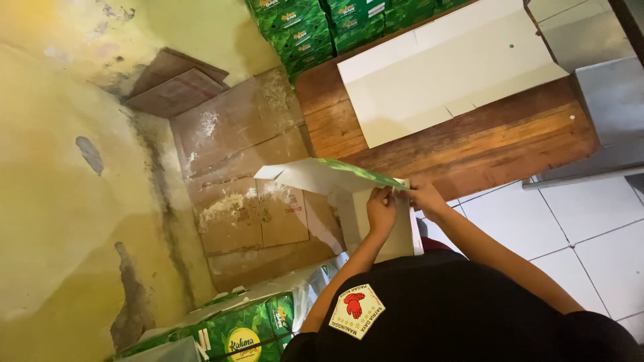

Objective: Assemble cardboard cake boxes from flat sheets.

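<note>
Room: we see wooden table [469, 144], white tiles [583, 234].
Carton: flat board sheet [329, 177], green/white.
Hands: left hand [381, 209] & right hand [424, 196] pinch it.

Stained yellow wall [60, 167], white tiled floor [590, 234], wooden table [469, 144], flattened brown cardboard [241, 174]

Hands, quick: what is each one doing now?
Left hand: closed on the flat white-and-green cardboard box blank.
Right hand: closed on the same blank.
</note>
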